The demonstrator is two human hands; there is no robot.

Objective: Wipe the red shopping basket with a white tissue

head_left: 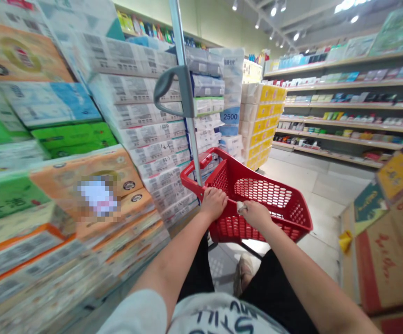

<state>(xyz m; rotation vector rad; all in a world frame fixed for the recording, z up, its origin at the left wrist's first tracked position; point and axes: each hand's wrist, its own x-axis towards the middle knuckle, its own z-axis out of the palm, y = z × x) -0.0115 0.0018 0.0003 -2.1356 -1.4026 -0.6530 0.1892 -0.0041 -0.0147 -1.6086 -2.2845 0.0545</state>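
Observation:
A red plastic shopping cart (274,185) with perforated sides stands right in front of me, angled to the right. My left hand (214,203) is closed over its near rim, close to the handle end. A short way to the right, my right hand (256,215) is closed at the same rim, with a small white thing (240,208) at its fingers that I cannot make out. From the cart's left end rises a tall metal pole (193,148) bearing a grey looped handle (186,90). My fingertips are partly hidden.
Stacked tissue packs (152,93) rise on the left, with orange packs (97,176) nearer; a blurred patch lies over one. Yellow-and-white packs (262,125) stand beyond the cart. Stocked shelves (343,104) line the far right. Cardboard boxes (389,260) edge the tiled floor (321,204) at right.

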